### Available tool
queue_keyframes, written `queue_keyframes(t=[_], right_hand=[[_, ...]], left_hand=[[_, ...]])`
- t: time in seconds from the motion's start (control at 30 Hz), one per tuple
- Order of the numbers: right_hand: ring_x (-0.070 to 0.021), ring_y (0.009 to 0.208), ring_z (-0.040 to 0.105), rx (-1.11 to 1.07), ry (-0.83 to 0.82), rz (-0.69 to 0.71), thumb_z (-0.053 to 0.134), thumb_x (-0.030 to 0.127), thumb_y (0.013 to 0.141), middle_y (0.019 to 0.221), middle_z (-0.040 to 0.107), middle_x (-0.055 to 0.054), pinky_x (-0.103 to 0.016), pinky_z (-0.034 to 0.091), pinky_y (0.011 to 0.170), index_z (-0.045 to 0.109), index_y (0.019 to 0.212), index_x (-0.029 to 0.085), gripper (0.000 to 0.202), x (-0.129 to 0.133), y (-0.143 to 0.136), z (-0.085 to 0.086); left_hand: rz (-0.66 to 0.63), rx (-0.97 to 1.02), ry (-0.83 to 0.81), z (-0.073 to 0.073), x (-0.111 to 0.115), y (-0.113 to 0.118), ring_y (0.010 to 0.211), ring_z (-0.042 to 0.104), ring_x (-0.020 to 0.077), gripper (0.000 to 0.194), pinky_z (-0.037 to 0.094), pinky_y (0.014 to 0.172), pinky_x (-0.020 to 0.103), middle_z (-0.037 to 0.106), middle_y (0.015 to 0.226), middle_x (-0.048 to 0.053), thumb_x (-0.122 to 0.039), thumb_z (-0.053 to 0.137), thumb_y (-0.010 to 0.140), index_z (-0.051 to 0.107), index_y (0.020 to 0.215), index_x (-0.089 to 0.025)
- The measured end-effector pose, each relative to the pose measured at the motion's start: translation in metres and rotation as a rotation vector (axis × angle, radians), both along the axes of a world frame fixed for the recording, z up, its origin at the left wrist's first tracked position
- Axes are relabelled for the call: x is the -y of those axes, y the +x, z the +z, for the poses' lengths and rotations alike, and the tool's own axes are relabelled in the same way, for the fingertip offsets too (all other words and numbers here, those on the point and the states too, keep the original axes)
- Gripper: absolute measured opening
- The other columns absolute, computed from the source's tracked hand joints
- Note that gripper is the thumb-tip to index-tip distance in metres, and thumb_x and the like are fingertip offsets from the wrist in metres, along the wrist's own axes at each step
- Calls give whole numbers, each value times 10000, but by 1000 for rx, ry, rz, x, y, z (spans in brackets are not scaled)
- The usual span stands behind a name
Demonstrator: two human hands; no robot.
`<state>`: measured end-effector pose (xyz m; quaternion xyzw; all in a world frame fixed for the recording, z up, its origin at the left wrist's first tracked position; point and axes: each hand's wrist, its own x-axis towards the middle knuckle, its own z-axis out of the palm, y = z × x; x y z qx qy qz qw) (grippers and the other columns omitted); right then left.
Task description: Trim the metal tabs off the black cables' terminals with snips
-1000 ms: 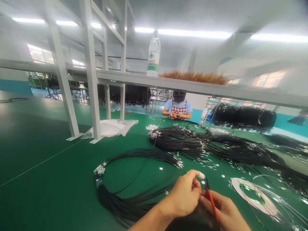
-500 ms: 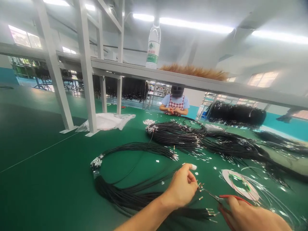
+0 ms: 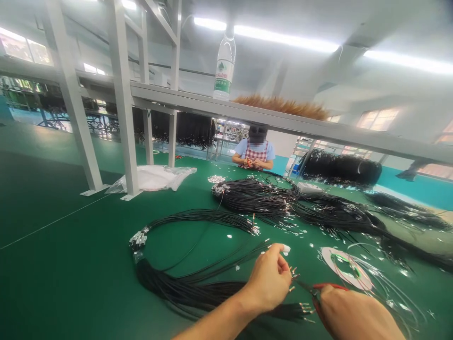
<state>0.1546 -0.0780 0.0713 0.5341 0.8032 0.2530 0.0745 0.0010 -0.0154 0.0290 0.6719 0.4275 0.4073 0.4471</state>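
Note:
My left hand [image 3: 269, 276] is closed in a pinch around black cables, whose stripped copper ends [image 3: 293, 274] stick out to the right of the fingers. A white cover sits on one fingertip. My right hand [image 3: 357, 311] grips red-handled pliers [image 3: 318, 295], their thin dark jaws pointing left at the copper ends; whether they touch cannot be made out. Beneath my left hand a bundle of black cables [image 3: 163, 281] runs across the table, its bare ends [image 3: 306, 309] lying below the pliers. The bundle's other end curves up to silvery connectors [image 3: 138, 238] on the left.
Larger coils of black cable [image 3: 255, 198] lie farther back. A white ring-shaped disc [image 3: 329, 257] with pale wires is at right. White shelf posts [image 3: 123, 104] stand beside a plastic bag [image 3: 159, 178] on the green table [image 3: 71, 274]. A co-worker [image 3: 255, 151] sits opposite. A bottle [image 3: 224, 71] stands on the shelf.
My right hand and the pliers have shifted slightly left and down. My left hand keeps its pinch on the cables. The whole view has drifted a little.

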Motion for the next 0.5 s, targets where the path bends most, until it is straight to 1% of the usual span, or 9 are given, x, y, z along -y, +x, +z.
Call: queue_keyframes(t=[0.13, 0.27, 0.37, 0.5], right_hand=[[-230, 406, 643, -65, -97, -97, 439, -145, 642, 486, 669, -51, -263, 339, 371, 676, 556, 200, 428, 0, -8, 6], [-262, 531, 698, -82, -122, -165, 527, -129, 644, 549, 702, -97, -248, 410, 422, 698, 575, 177, 357, 0, -17, 11], [-260, 555, 706, -51, -145, -171, 518, -139, 642, 576, 716, -119, -245, 453, 437, 712, 580, 159, 361, -1, -22, 10], [-291, 499, 690, 8, -206, -181, 469, -168, 614, 572, 718, -139, -310, 484, 423, 725, 588, 126, 391, -3, -24, 2]], left_hand=[[4, 14, 1, 0, 2, 2, 635, 496, 116, 440, 384, 591, 233, 575, 742, -21, -44, 492, 701, 539, 1118, -175], [13, 22, 9, 1, 7, 4, 601, 486, 113, 382, 360, 557, 227, 556, 708, -27, -43, 468, 722, 553, 1068, -181], [25, -15, 36, 2, 11, 5, 625, 488, 124, 361, 360, 578, 233, 562, 719, -16, -32, 445, 734, 561, 1039, -186], [7, -70, 70, 2, 15, 7, 654, 486, 136, 333, 352, 600, 241, 554, 727, 1, -13, 410, 751, 564, 998, -175]])
